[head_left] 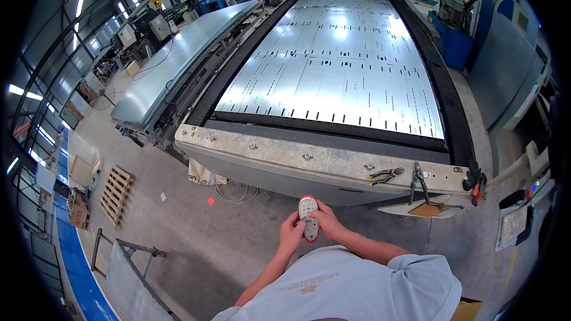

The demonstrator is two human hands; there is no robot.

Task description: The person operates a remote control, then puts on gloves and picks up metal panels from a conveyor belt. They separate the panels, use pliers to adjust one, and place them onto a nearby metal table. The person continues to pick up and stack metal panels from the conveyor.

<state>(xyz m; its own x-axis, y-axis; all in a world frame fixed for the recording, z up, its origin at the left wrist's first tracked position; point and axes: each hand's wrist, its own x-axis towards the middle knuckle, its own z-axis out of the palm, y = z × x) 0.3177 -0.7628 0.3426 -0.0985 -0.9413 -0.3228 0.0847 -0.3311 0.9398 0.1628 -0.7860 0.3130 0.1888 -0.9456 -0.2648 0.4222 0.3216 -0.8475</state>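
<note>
Person's L hand (289, 233) & R hand (328, 222) both curled round the sides of a remote (308, 206), thumbs on/near its buttons; exact contact can't be told. Remote's held face up, just ahead of the shirt (333, 282), short of the machine table's front edge (279, 153). Cut metal sheet (333, 86) lies on the table; pliers (385, 176) on the edge. Step in hand: prob. keying the remote. Next press'd call for a steady grip, one thumb free & eyes on the right button.

Both hands (328, 222) hold a red-edged remote (308, 207) near a machine bed (279, 150) bearing slotted sheet metal (324, 92).
</note>
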